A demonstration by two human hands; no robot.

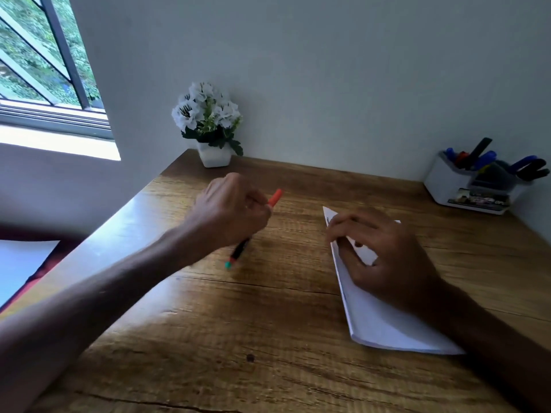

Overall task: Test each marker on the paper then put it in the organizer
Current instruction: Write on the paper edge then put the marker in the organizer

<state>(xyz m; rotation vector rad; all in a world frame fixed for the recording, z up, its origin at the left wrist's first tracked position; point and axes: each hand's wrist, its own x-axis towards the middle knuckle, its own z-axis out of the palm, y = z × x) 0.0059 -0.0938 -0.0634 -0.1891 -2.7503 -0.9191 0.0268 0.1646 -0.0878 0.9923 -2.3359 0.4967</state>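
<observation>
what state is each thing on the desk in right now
marker: held off the table, tilted, orange end up
left hand: grips the marker
right hand: rests on the paper, fingers bent
paper: lying flat on the table
organizer: upright, several pens standing in it
flower pot: upright by the wall

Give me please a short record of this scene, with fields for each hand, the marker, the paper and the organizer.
left hand: grips marker above table
marker: tilted, orange end far, teal end near
right hand: rests on paper
paper: white, lies on table, right side
organizer: far right corner, holds several markers
other: white flowers in pot, by wall
</observation>
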